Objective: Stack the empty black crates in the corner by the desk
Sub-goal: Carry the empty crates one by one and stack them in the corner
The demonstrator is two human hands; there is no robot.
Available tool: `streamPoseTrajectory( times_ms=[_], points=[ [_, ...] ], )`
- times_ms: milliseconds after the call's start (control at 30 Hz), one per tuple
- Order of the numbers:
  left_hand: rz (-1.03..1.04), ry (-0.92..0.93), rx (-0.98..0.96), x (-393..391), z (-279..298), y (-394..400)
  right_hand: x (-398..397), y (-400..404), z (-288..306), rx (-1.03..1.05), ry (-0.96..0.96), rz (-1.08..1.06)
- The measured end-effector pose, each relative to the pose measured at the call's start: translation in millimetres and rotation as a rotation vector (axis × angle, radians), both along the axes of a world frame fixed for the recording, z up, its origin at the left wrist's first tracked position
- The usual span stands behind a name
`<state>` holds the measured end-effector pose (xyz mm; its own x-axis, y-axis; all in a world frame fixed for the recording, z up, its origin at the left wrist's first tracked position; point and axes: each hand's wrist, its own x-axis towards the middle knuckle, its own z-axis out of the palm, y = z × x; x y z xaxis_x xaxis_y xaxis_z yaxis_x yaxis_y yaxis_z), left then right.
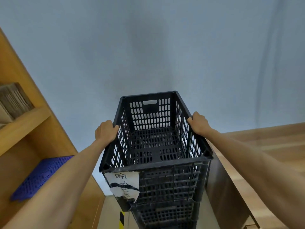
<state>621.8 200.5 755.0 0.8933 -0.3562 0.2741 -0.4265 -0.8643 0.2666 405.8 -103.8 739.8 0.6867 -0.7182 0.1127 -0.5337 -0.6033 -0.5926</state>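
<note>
An empty black slotted crate (166,179) sits in the middle of the head view, on top of a stack of other black crates (165,215) below it. A torn white paper label with handwriting hangs on its near wall. My left hand (106,130) grips the crate's left long rim, fingers curled over the edge. My right hand (198,123) grips the right long rim in the same way. The crate's inside holds nothing. How far down the stack goes is cut off at the bottom edge.
A wooden shelf unit (31,123) stands close on the left, with a blue slotted panel (41,177) and stacked cardboard (14,100) on its shelves. A wooden desk (264,156) runs along the right. A pale blue wall (148,47) is behind the stack. Yellow-black floor tape (121,219) shows below.
</note>
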Motion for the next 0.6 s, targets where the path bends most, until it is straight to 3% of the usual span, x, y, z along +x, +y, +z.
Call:
streamPoseTrajectory(
  times_ms=[300, 600],
  points=[
    [0.044, -0.024, 0.086, 63.7, -5.9, -34.9, 62.0, -38.0, -8.2, 0.088, -0.063, 0.055],
    [0.071, -0.018, 0.067, 48.9, -20.7, -22.4, 47.5, -33.6, -20.4, 0.072, -0.047, 0.055]
  ],
)
